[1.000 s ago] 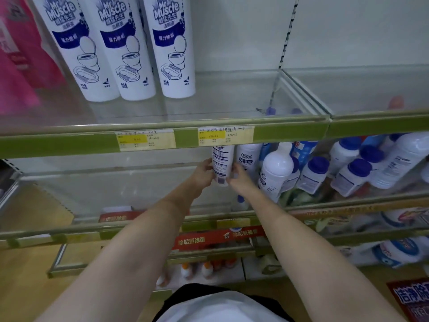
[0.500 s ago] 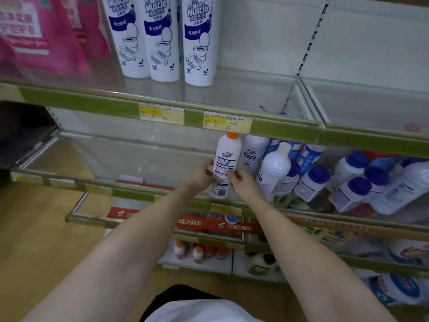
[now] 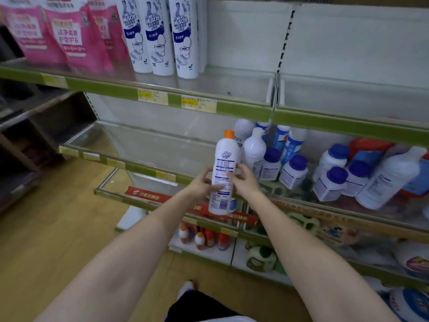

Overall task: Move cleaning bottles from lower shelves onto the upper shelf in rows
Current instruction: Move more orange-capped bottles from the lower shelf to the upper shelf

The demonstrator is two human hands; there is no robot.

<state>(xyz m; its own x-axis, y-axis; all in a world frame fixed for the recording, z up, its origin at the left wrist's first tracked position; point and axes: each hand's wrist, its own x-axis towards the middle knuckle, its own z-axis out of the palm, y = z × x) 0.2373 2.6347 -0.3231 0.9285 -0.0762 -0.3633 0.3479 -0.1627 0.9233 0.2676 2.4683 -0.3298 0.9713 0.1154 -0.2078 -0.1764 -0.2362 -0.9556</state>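
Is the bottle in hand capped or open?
Capped: an orange cap sits on the bottle held upright between the left hand and right hand.

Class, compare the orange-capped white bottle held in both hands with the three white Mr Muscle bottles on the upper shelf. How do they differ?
The orange-capped white bottle is held off the shelves; the three white Mr Muscle bottles stand in a row. Its back label faces us; theirs show toilet pictures. All are white, Mr Muscle branded.

Upright orange-capped white bottle (image 3: 223, 175)
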